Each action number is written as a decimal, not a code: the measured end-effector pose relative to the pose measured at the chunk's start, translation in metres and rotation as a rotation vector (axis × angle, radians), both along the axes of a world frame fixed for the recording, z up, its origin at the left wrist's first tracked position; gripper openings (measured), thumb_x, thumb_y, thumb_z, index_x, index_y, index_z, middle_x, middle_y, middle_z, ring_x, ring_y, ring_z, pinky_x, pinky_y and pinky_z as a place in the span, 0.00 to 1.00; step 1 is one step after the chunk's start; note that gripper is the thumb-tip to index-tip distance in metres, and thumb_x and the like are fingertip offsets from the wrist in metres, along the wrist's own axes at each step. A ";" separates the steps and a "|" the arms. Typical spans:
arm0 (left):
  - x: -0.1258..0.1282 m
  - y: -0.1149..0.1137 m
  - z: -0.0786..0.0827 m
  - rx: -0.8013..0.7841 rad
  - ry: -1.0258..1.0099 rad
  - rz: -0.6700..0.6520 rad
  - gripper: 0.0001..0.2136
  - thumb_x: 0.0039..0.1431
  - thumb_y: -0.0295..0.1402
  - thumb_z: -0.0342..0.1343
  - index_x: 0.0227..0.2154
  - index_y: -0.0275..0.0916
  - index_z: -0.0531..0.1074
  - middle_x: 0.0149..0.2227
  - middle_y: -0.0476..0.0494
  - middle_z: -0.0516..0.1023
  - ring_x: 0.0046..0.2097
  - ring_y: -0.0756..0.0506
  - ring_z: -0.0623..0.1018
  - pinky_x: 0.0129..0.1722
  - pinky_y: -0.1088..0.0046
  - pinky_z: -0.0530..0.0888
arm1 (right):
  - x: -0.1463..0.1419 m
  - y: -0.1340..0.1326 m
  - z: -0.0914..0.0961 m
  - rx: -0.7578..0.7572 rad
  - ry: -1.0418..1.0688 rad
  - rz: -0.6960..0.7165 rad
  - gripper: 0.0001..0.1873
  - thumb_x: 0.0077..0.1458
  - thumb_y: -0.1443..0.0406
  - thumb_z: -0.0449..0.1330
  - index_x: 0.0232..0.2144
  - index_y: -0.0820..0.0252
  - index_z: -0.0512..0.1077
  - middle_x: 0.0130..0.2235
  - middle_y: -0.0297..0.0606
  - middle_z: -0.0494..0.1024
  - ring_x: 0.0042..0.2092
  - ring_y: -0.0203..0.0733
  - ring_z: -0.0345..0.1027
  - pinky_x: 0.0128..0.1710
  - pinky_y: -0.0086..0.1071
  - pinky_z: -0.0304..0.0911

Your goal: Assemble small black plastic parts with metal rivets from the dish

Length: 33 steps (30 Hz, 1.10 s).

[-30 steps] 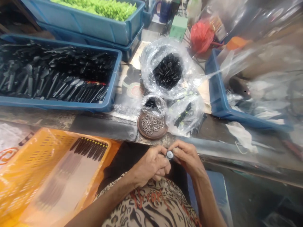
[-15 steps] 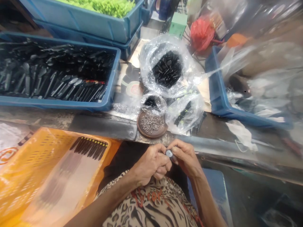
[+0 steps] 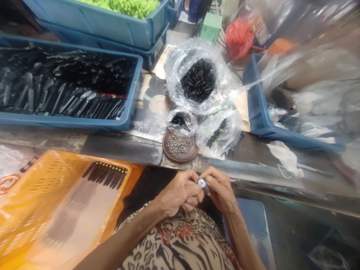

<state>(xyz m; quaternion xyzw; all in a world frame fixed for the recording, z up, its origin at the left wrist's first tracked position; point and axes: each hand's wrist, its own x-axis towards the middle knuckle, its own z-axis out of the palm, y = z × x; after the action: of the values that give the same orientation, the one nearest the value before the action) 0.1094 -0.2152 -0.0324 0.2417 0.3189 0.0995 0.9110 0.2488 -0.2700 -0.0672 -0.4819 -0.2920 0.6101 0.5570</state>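
Your left hand (image 3: 180, 195) and right hand (image 3: 221, 187) are closed in a fingertip pinch on a small round white-faced black part (image 3: 201, 183) between them — close fingerwork, by the look of it, calling next for a steady hold — with a round brown dish (image 3: 165, 147) of small steel screws (image 3: 180, 144) just ahead of your fingers.

Glossy poly bag (image 3: 174, 71), matt wood dish (image 3: 166, 148)

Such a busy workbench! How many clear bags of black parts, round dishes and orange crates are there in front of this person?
Clear plastic bags: 3 (large, small, right-hand)
Round brown dish: 1
Orange perforated crate: 1
Total: 5
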 end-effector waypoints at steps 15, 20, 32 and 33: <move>-0.001 0.006 -0.003 0.373 0.072 -0.015 0.07 0.56 0.32 0.50 0.31 0.40 0.55 0.20 0.56 0.64 0.18 0.58 0.56 0.16 0.83 0.53 | 0.021 0.011 0.013 0.080 -0.500 -0.009 0.12 0.57 0.58 0.56 0.37 0.61 0.72 0.20 0.29 0.63 0.21 0.32 0.55 0.20 0.26 0.52; -0.005 0.011 -0.009 0.522 0.171 0.095 0.06 0.58 0.34 0.48 0.32 0.40 0.56 0.22 0.56 0.63 0.20 0.57 0.57 0.17 0.83 0.53 | 0.042 0.042 0.021 0.240 -1.046 -0.337 0.08 0.57 0.64 0.53 0.33 0.61 0.71 0.28 0.35 0.71 0.29 0.37 0.64 0.31 0.30 0.60; -0.020 0.015 -0.006 0.489 0.229 0.346 0.09 0.58 0.37 0.50 0.34 0.41 0.55 0.23 0.55 0.65 0.20 0.57 0.56 0.18 0.82 0.51 | 0.011 0.057 0.026 0.453 -1.226 -0.068 0.08 0.58 0.71 0.49 0.33 0.61 0.68 0.30 0.39 0.70 0.33 0.40 0.64 0.35 0.33 0.59; -0.021 0.015 -0.006 0.489 0.234 0.366 0.09 0.58 0.37 0.50 0.34 0.41 0.55 0.23 0.55 0.66 0.20 0.57 0.56 0.18 0.82 0.51 | 0.007 0.059 0.025 0.473 -1.259 -0.034 0.09 0.58 0.71 0.49 0.32 0.61 0.68 0.30 0.39 0.70 0.33 0.40 0.64 0.34 0.33 0.58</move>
<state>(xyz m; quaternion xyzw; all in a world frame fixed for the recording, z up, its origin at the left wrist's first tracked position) 0.0882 -0.2000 -0.0387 0.4019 0.4262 0.3069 0.7501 0.2553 -0.2109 -0.0419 -0.6154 -0.6792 0.1237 0.3805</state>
